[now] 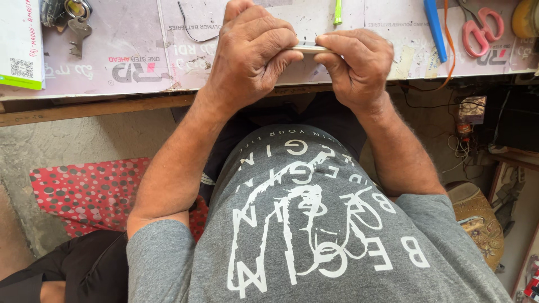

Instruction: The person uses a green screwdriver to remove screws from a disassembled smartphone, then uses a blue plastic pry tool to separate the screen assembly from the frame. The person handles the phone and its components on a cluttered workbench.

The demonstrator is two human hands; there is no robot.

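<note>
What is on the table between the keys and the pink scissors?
In the head view, both hands, left hand and right hand, pinch a thin flat pale piece there, between keys and pink scissors.

I note one thin, flat, pale piece, lying level and edge-on at upper centre of the frame. Only a short strip of its edge shows; its ends are covered, so I cannot identify it.
</note>
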